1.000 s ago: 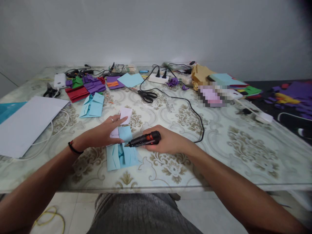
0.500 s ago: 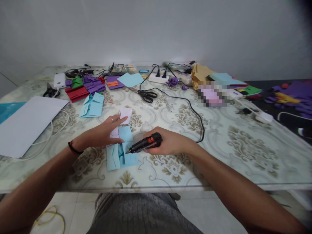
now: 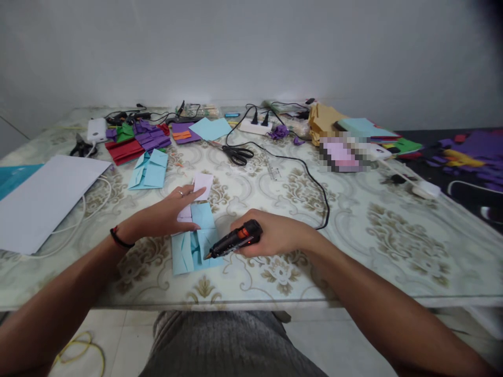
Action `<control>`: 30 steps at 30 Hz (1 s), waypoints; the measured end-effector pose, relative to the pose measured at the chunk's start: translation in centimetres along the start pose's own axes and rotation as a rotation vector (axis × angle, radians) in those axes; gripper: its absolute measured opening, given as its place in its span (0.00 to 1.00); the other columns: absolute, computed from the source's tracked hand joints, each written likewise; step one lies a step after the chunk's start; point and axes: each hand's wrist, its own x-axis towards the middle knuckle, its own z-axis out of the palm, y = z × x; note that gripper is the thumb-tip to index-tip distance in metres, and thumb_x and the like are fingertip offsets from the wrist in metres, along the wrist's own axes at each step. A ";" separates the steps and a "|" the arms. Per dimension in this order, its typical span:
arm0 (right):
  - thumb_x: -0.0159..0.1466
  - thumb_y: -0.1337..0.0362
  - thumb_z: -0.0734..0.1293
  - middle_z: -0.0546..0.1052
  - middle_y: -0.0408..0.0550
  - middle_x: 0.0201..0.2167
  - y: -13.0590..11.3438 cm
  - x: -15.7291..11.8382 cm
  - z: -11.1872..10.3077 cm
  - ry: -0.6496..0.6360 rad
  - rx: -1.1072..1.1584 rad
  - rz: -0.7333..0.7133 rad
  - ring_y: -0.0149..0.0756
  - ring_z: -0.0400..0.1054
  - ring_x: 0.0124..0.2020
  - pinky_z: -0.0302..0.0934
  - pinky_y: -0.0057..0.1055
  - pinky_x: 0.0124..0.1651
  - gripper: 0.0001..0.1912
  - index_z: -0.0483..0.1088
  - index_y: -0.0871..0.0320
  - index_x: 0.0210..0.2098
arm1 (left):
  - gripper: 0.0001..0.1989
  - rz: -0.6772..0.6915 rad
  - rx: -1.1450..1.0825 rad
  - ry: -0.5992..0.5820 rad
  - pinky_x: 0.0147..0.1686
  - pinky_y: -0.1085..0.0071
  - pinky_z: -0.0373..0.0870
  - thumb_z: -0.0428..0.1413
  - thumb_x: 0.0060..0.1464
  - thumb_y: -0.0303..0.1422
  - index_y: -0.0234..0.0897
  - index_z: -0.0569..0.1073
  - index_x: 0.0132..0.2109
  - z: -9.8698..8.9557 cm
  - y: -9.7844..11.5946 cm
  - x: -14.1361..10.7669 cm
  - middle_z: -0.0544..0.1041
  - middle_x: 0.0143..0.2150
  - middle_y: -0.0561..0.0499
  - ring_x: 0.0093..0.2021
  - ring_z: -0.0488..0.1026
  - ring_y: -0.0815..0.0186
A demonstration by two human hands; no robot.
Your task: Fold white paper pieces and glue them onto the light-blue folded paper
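A black hot glue gun [image 3: 236, 238] with an orange patch is gripped in my right hand [image 3: 271, 233]. Its nozzle points down-left at the right flap of a folded light blue paper piece [image 3: 183, 252]; I cannot tell whether it touches. My left hand [image 3: 173, 210] rests with thumb and fingers spread, the thumb at the upper edge of that piece and a fingertip on a small white paper [image 3: 203, 184]. Between thumb and fingers show a light blue flap [image 3: 202, 213] and a pale lilac-white part [image 3: 184, 213]. The palm hides some of the paper.
Another folded blue piece [image 3: 149, 170] lies behind my left hand. Black scissors [image 3: 238, 154] and a power strip [image 3: 255, 126] sit farther back. A black cord [image 3: 314, 170] curves right of the glue gun. White sheets [image 3: 51, 201] lie at left, with the table's front edge [image 3: 251, 305] near me.
My right hand has moved slightly toward me, taking the glue gun's nozzle down along the blue flap. My left hand stays in the same place.
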 end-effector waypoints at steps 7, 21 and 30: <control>0.56 0.66 0.70 0.67 0.37 0.20 -0.3 -0.2 0.2 -0.027 0.009 0.002 0.26 0.58 0.23 0.54 0.23 0.26 0.05 0.69 0.59 0.27 | 0.50 0.008 -0.025 0.017 0.71 0.45 0.54 0.59 0.61 0.53 0.36 0.48 0.78 0.1 -0.2 0.0 0.53 0.76 0.30 0.75 0.52 0.40; 0.55 0.66 0.68 0.67 0.38 0.21 -0.4 -0.5 -0.3 -0.063 -0.035 0.121 0.27 0.58 0.23 0.53 0.25 0.25 0.03 0.71 0.60 0.28 | 0.49 0.001 -0.005 -0.003 0.71 0.44 0.54 0.60 0.62 0.49 0.34 0.48 0.78 0.1 -0.2 0.0 0.53 0.76 0.29 0.75 0.52 0.38; 0.54 0.68 0.68 0.65 0.37 0.21 -0.1 -0.9 -1.0 -0.075 -0.061 0.117 0.27 0.58 0.25 0.55 0.23 0.27 0.02 0.70 0.59 0.26 | 0.49 0.014 -0.021 0.021 0.71 0.46 0.54 0.60 0.61 0.51 0.35 0.49 0.78 0.2 -0.3 0.0 0.54 0.76 0.30 0.75 0.53 0.39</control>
